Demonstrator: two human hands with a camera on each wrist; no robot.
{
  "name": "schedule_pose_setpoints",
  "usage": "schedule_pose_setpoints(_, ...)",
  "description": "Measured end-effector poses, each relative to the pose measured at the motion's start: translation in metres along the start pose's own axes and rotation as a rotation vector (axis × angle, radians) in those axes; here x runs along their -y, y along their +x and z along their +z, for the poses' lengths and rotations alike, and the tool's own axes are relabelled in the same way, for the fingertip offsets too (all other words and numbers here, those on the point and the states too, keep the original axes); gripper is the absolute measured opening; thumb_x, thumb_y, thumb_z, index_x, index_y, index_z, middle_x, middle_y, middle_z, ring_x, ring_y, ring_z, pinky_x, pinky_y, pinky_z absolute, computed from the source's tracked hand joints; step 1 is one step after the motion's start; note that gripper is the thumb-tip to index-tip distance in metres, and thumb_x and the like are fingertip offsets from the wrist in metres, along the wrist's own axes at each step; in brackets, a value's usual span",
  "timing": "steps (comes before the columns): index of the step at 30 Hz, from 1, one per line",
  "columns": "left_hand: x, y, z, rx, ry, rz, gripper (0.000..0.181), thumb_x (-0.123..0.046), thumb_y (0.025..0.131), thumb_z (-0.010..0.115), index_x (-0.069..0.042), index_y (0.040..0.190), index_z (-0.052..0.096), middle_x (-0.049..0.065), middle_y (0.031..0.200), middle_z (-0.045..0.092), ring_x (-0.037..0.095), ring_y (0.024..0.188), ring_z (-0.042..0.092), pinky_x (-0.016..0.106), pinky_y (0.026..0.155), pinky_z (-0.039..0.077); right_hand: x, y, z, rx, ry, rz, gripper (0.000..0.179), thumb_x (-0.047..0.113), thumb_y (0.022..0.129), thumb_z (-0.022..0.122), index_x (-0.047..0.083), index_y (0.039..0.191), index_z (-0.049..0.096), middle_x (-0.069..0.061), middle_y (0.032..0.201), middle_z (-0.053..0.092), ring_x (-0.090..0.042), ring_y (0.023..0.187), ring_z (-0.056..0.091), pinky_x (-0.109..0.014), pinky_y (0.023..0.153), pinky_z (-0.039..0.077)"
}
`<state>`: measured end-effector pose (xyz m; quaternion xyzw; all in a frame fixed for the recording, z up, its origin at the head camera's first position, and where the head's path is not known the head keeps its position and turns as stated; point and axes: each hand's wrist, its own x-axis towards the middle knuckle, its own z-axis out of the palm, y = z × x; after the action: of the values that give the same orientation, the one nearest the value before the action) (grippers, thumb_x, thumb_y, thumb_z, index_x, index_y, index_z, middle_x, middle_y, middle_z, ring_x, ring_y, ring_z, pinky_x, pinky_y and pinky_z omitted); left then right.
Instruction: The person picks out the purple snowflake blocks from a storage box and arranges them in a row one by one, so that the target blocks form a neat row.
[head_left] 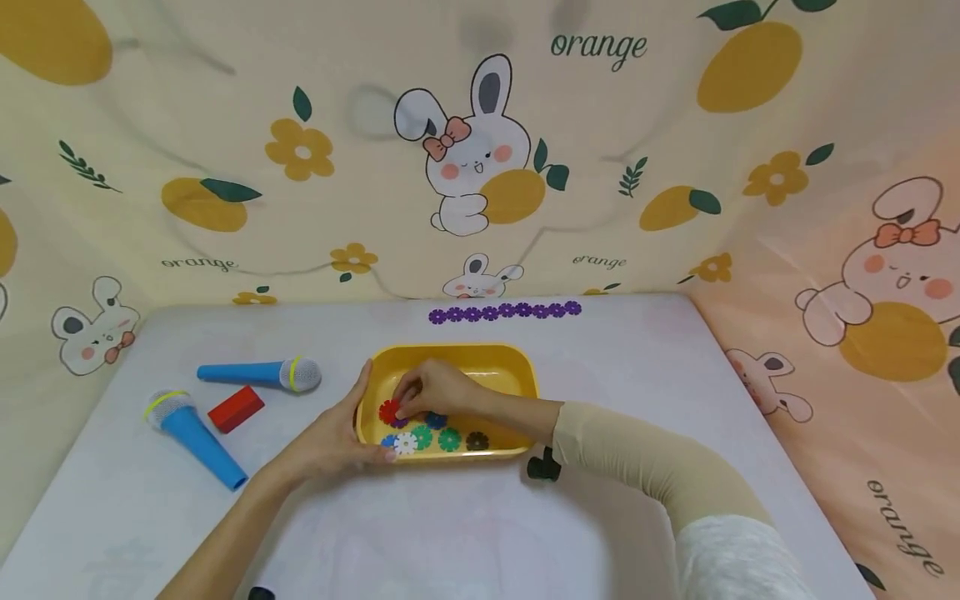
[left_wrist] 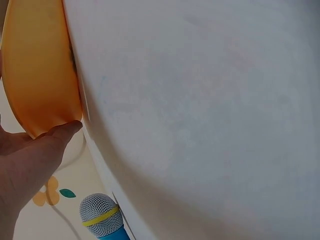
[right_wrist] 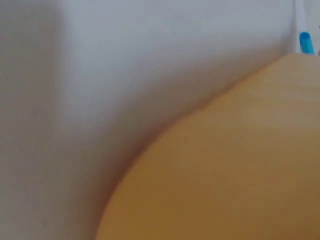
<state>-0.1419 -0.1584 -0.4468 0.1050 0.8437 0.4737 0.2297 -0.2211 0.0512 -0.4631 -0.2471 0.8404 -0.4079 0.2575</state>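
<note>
A shallow yellow tray (head_left: 480, 357) lies on the white table, and my left hand (head_left: 330, 442) grips its left end, with the thumb at the near corner. In the left wrist view the same hand (left_wrist: 35, 160) holds the tray's wall (left_wrist: 42, 65). My right hand (head_left: 435, 392) reaches inside the tray and pinches a red snowflake disc (head_left: 387, 412) at its fingertips. Around it in the tray lie a white disc (head_left: 406, 443), green discs (head_left: 449, 439), a dark brown disc (head_left: 477, 441) and blue ones (head_left: 435, 421). The right wrist view shows only the tray's outer wall (right_wrist: 225, 175) close up.
A row of linked purple snowflake discs (head_left: 506, 311) lies at the table's back edge. Two blue toy microphones (head_left: 240, 372) and a red block (head_left: 236, 409) are on the left. A small black object (head_left: 543, 465) sits by the tray's near right corner. Patterned cloth (head_left: 360, 208) surrounds the table.
</note>
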Motion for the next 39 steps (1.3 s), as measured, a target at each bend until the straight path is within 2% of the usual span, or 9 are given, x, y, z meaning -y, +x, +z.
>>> schedule_pose_setpoints(3,0.000,0.000,-0.001,-0.001,-0.006,-0.003,0.128,-0.038,0.076,0.086,-0.025,0.159,-0.010,0.016,0.164,0.017,0.041,0.142,0.028,0.053,0.112,0.035,-0.002,-0.002,-0.011,-0.009,0.057,0.045,0.006,0.015,0.087,0.078,0.010,0.091,0.078,0.004,0.076,0.073,-0.014,0.065,0.069,-0.023,0.061,0.058)
schedule_pose_setpoints(8,0.001,-0.002,-0.002,-0.004,-0.011,-0.025,0.128,-0.039,0.077,0.086,-0.026,0.159,-0.011,0.017,0.164,0.016,0.042,0.142,0.028,0.057,0.114,0.030,-0.002,-0.012,-0.037,-0.052,0.081,0.039,0.011,0.010,0.090,0.073,0.009,0.099,0.079,0.001,0.085,0.076,-0.021,0.074,0.072,-0.030,0.069,0.060)
schedule_pose_setpoints(15,0.003,-0.006,-0.006,-0.040,0.018,-0.066,0.129,-0.040,0.075,0.086,-0.026,0.159,-0.011,0.018,0.163,0.019,0.041,0.138,0.031,0.056,0.111,0.036,-0.004,-0.029,-0.077,-0.141,0.200,0.048,0.018,0.010,0.093,0.071,0.006,0.109,0.077,-0.004,0.097,0.076,-0.036,0.087,0.071,-0.049,0.082,0.058)
schedule_pose_setpoints(19,0.004,-0.006,-0.007,-0.048,0.023,-0.069,0.130,-0.040,0.075,0.087,-0.027,0.159,-0.011,0.018,0.162,0.019,0.041,0.137,0.032,0.054,0.110,0.038,-0.016,-0.044,-0.100,-0.233,0.228,0.067,0.021,0.012,0.093,0.071,0.007,0.113,0.076,-0.005,0.101,0.075,-0.032,0.091,0.071,-0.046,0.087,0.057)
schedule_pose_setpoints(24,0.004,-0.006,-0.006,-0.044,0.028,-0.066,0.130,-0.040,0.075,0.087,-0.026,0.159,-0.011,0.018,0.162,0.019,0.041,0.137,0.032,0.055,0.110,0.038,-0.045,-0.061,-0.133,-0.380,0.194,0.122,0.032,0.019,0.089,0.076,0.013,0.121,0.073,-0.002,0.113,0.073,-0.018,0.101,0.068,-0.034,0.093,0.055)
schedule_pose_setpoints(28,0.002,-0.005,-0.006,-0.040,0.020,-0.068,0.130,-0.040,0.074,0.087,-0.026,0.159,-0.010,0.018,0.162,0.020,0.041,0.136,0.032,0.055,0.110,0.038,-0.075,-0.071,-0.159,-0.481,0.175,0.134,0.042,0.020,0.088,0.078,0.010,0.127,0.069,-0.005,0.122,0.070,-0.018,0.106,0.066,-0.028,0.091,0.055)
schedule_pose_setpoints(33,-0.002,-0.003,-0.003,-0.035,0.023,-0.057,0.130,-0.040,0.074,0.087,-0.025,0.160,-0.009,0.018,0.162,0.021,0.041,0.137,0.033,0.054,0.110,0.039,-0.115,-0.084,-0.190,-0.595,0.150,0.128,0.042,0.016,0.091,0.074,0.005,0.130,0.066,-0.011,0.126,0.068,-0.017,0.108,0.065,-0.020,0.087,0.054)
schedule_pose_setpoints(36,-0.004,-0.001,-0.001,-0.032,0.021,-0.048,0.131,-0.040,0.073,0.088,-0.024,0.160,-0.009,0.017,0.162,0.023,0.040,0.137,0.034,0.053,0.109,0.040,-0.138,-0.094,-0.204,-0.663,0.105,0.161,0.041,0.018,0.091,0.074,0.006,0.129,0.067,-0.012,0.126,0.067,-0.015,0.107,0.065,-0.017,0.083,0.053)
schedule_pose_setpoints(39,-0.005,0.000,0.002,-0.024,0.006,-0.044,0.131,-0.039,0.073,0.088,-0.024,0.160,-0.009,0.017,0.162,0.023,0.039,0.136,0.035,0.052,0.109,0.041,-0.158,-0.104,-0.212,-0.702,0.072,0.214,0.041,0.019,0.092,0.073,0.006,0.130,0.066,-0.015,0.126,0.067,-0.020,0.108,0.065,-0.016,0.081,0.052)
